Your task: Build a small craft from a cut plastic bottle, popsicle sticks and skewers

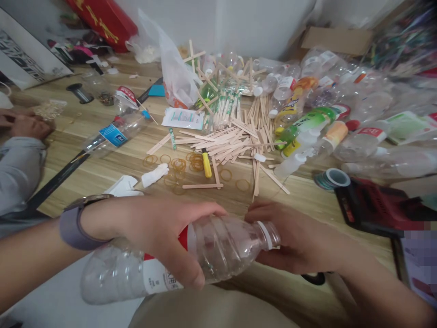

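Observation:
A clear plastic bottle [225, 250] with a red and white label lies on its side at the front, its uncapped neck pointing right. My left hand [164, 232], with a purple watch strap at the wrist, is wrapped over its labelled middle. Behind the bottle's neck is my right hand [290, 232], its fingers curled and partly hidden. Part of a black ring-shaped handle [313, 278] shows under the right hand; whether the fingers hold it cannot be made out.
Wooden sticks [225, 141], rubber bands [196, 161] and a yellow screwdriver [206, 164] lie ahead. Several plastic bottles [317, 118] crowd the right, near a wire spool [332, 178] and a red-black case [382, 209]. Another person's hands [29, 125] are at far left.

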Demonstrator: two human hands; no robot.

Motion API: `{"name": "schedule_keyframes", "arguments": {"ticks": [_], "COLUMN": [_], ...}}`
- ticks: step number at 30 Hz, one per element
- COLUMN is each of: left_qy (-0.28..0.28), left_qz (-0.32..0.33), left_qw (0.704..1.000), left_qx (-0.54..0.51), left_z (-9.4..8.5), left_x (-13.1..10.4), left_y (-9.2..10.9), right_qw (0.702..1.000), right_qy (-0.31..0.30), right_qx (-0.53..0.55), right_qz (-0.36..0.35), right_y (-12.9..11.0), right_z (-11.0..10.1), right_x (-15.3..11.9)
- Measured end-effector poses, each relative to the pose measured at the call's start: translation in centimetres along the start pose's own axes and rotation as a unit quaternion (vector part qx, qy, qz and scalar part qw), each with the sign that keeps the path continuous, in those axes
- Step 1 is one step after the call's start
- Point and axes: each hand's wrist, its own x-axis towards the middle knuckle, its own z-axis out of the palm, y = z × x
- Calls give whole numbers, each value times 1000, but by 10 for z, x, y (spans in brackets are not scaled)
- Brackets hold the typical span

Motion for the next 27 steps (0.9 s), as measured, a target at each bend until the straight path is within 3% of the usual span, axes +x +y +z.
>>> {"name": "schedule_keyframes", "arguments": {"ticks": [6, 8, 12, 17, 24, 27], "left_qy": [79, 68, -13, -31, 45, 26], "left_qz": [35, 29, 14, 11, 19, 7], "left_qw": [995, 995, 994, 989, 980, 980], "left_qx": [-52, -66, -106, -142, -191, -195], "left_z": [11, 12, 10, 15, 37, 35], "left_x": [-2, -2, -1, 2, 4, 5], "left_y": [-11, -13, -17, -26, -35, -34], "right_qw": [997, 997, 995, 987, 973, 969], "right_qy": [21, 27, 68, 129, 206, 222], "right_qx": [-61, -58, -46, -45, -74, -91], "right_qz": [-34, -43, -59, -81, -70, -50], "right_y": [-2, -2, -1, 1, -7, -10], "right_z": [1, 0, 2, 9, 4, 4], "right_x": [-2, -5, -13, -21, -22, -23]}}
